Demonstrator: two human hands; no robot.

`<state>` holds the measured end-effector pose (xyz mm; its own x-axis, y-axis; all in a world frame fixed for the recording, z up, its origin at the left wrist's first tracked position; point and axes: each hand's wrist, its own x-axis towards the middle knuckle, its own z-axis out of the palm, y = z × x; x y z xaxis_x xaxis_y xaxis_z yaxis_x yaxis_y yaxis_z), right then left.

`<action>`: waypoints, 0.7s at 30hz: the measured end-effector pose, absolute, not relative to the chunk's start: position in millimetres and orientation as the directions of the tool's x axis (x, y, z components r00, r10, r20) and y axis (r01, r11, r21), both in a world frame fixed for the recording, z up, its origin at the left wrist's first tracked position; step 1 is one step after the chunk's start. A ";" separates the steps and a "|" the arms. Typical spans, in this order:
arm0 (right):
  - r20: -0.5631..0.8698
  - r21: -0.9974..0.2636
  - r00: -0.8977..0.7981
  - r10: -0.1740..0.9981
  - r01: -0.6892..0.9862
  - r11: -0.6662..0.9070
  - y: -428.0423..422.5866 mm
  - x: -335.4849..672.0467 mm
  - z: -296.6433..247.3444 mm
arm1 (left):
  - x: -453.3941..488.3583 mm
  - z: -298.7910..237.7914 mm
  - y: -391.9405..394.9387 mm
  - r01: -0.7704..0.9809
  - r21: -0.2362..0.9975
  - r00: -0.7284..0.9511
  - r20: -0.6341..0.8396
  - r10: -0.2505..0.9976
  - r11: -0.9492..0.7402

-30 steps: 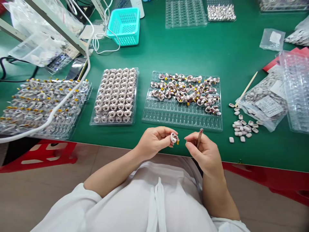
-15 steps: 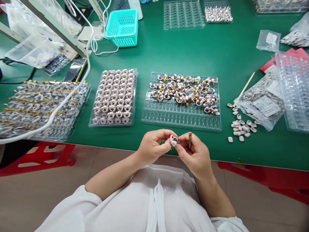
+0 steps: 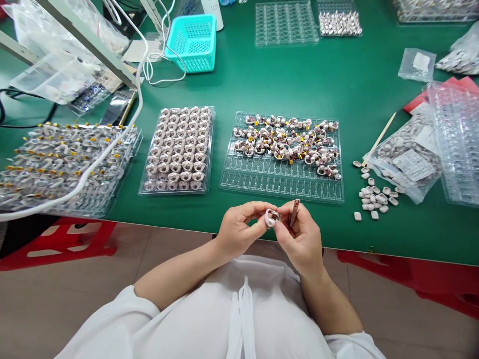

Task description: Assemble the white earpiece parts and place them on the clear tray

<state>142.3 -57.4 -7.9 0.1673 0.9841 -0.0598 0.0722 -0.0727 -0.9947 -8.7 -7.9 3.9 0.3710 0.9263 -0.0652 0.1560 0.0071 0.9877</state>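
Above the table's front edge, my left hand (image 3: 242, 228) pinches a small white C-shaped earbud part (image 3: 270, 218) between thumb and fingertips. Dark brown inner pieces show in its opening. My right hand (image 3: 301, 237) is closed, with thumb and forefinger meeting at the part's right side. Out of its curled fingers sticks a slim brownish metal tool, apparently tweezers (image 3: 295, 213); their tips are hidden. Just beyond the hands lies a clear tray (image 3: 280, 187) whose far rows hold many similar parts with yellow tabs and dark strips.
On the left are a full tray of whitish shells (image 3: 175, 149) and stacked trays with yellow-tabbed parts (image 3: 60, 164), crossed by a white cable (image 3: 101, 158). Loose white caps (image 3: 374, 199), a bag of caps (image 3: 407, 149) and a wooden stick (image 3: 379, 137) lie right. A turquoise basket (image 3: 192, 45) stands behind.
My right hand has shifted slightly left, closer to my left hand, and the tweezers in it now lean to the right. The earbud part has turned a little, its opening showing more.
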 end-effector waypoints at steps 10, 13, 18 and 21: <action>-0.038 -0.994 0.194 0.980 0.096 -0.057 -55.3 144.8 -9.7 | -9.2 7.4 -7.6 0.060 0.992 0.403 -0.126 0.907 0.111; -0.048 -0.993 0.178 0.983 0.094 -0.065 -55.6 145.5 -10.3 | -10.1 5.6 -7.1 0.039 0.991 0.407 -0.136 0.903 0.131; -0.052 -0.996 0.178 0.983 0.058 -0.063 -54.0 145.0 -9.4 | -12.6 6.1 -5.6 0.025 0.996 0.427 -0.092 0.900 0.090; -0.080 -0.993 0.160 0.984 0.077 -0.093 -53.8 145.3 -7.1 | -13.2 8.6 -4.5 0.028 0.996 0.428 -0.093 0.899 0.090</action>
